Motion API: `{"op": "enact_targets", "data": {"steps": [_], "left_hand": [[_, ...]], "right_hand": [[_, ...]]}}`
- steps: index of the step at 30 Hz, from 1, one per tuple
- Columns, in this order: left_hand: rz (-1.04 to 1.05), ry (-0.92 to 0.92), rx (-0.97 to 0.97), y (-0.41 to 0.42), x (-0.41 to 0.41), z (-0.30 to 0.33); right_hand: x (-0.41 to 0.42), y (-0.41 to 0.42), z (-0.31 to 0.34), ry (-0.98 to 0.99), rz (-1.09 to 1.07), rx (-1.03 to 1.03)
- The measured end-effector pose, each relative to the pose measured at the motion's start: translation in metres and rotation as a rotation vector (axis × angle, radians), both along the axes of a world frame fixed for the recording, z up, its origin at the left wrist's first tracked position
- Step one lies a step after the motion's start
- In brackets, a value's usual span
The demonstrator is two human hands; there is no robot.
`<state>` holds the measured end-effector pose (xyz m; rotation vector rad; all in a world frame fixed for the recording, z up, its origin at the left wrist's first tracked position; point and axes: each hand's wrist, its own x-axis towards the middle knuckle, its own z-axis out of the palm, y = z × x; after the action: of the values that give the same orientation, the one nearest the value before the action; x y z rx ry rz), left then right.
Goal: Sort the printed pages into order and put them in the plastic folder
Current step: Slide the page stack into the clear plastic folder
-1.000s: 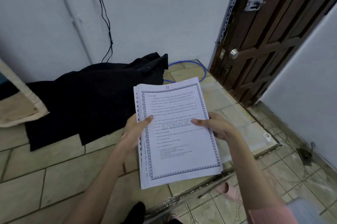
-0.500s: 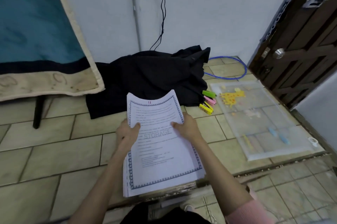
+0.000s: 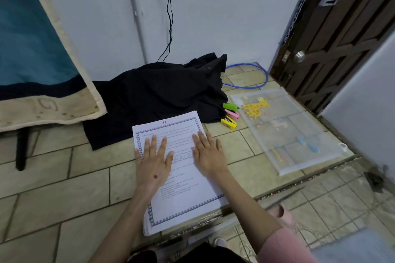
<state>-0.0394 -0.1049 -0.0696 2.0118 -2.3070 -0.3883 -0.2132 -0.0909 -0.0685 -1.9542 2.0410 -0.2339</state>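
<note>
A stack of printed pages [image 3: 188, 196] with a blue patterned border lies flat on the tiled ledge, near its front edge. The top sheet carries a red "11" at its head. My left hand [image 3: 155, 164] lies flat on the left half of the stack, fingers straight and spread. My right hand [image 3: 208, 152] rests flat on the right half, fingers straight. A clear plastic folder [image 3: 286, 132] with a yellow giraffe print lies on the tiles to the right, apart from the stack.
A black garment [image 3: 158, 95] is heaped behind the stack against the wall. Green, pink and yellow clips [image 3: 230, 116] sit between garment and folder. A blue cable loop [image 3: 248, 76], a dark wooden door [image 3: 342, 33], a hanging blanket [image 3: 32, 53] and a lower tiled floor [image 3: 333, 205] surround the ledge.
The stack, held up in both hands before, now lies flat on the ledge. Both hands have let go of its edges and lie flat on top. The view has swung left.
</note>
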Motion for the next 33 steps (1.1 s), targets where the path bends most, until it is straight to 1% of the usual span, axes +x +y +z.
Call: {"op": "enact_targets", "data": {"steps": [1, 2, 3, 5, 6, 7, 8, 9, 10, 11, 12, 13, 14, 16, 19, 21, 23, 25, 27, 29, 31, 32, 33], "left_hand": [[0.006, -0.008, 0.014, 0.0, 0.0, 0.002], [0.016, -0.016, 0.027, -0.003, -0.002, 0.007], [0.025, -0.027, 0.022, -0.006, -0.006, 0.012], [0.04, 0.01, -0.041, -0.011, -0.024, 0.028], [0.042, 0.12, -0.083, -0.013, -0.038, 0.035], [0.051, 0.304, -0.085, -0.016, -0.057, 0.042], [0.062, 0.509, 0.001, -0.018, -0.078, 0.05], [0.083, 0.69, 0.168, -0.02, -0.101, 0.058], [0.118, 0.842, 0.368, -0.02, -0.125, 0.063], [0.157, 0.973, 0.565, -0.021, -0.149, 0.066], [0.184, 1.042, 0.712, -0.021, -0.171, 0.068], [0.189, 1.055, 0.777, -0.021, -0.19, 0.069], [0.189, 1.045, 0.794, -0.021, -0.208, 0.07], [0.226, 1.053, 0.789, -0.019, -0.236, 0.075], [0.294, 1.119, 0.728, -0.023, -0.261, 0.075], [0.305, 1.093, 0.716, -0.034, -0.274, 0.062], [0.319, 1.073, 0.668, -0.039, -0.28, 0.056], [0.328, 1.055, 0.588, -0.045, -0.286, 0.044], [0.302, 1.09, 0.557, -0.044, -0.288, 0.045], [0.276, 1.144, 0.559, -0.041, -0.284, 0.057], [0.224, 1.167, 0.568, -0.044, -0.274, 0.064], [0.189, 1.194, 0.578, -0.046, -0.266, 0.068], [0.153, 1.23, 0.596, -0.048, -0.257, 0.072]], "right_hand": [[0.0, 0.0, 0.002, -0.016, 0.007, 0.015], [-0.001, -0.001, 0.006, -0.081, 0.015, 0.023], [-0.005, 0.0, 0.012, -0.213, 0.016, 0.003], [-0.022, 0.003, 0.032, -0.569, -0.034, -0.165], [-0.035, 0.005, 0.041, -0.659, -0.109, -0.291], [-0.053, 0.006, 0.046, -0.658, -0.212, -0.396], [-0.075, 0.005, 0.049, -0.595, -0.322, -0.455], [-0.098, 0.004, 0.051, -0.499, -0.437, -0.456], [-0.122, 0.005, 0.051, -0.386, -0.557, -0.386], [-0.143, 0.008, 0.048, -0.284, -0.665, -0.27], [-0.16, 0.012, 0.043, -0.216, -0.739, -0.146], [-0.172, 0.017, 0.039, -0.188, -0.761, -0.039], [-0.179, 0.022, 0.037, -0.188, -0.737, 0.004], [-0.188, 0.031, 0.035, -0.222, -0.68, -0.048], [-0.206, 0.036, 0.041, -0.363, -0.746, -0.14], [-0.218, 0.037, 0.041, -0.413, -0.757, -0.121], [-0.225, 0.039, 0.039, -0.433, -0.747, -0.102], [-0.232, 0.041, 0.039, -0.359, -0.751, -0.041], [-0.243, 0.042, 0.041, -0.322, -0.763, 0.007], [-0.258, 0.041, 0.041, -0.32, -0.818, -0.082], [-0.276, 0.041, 0.041, -0.295, -0.937, -0.144], [-0.284, 0.041, 0.043, -0.329, -0.978, -0.148], [-0.29, 0.04, 0.045, -0.412, -0.975, -0.158]]}}
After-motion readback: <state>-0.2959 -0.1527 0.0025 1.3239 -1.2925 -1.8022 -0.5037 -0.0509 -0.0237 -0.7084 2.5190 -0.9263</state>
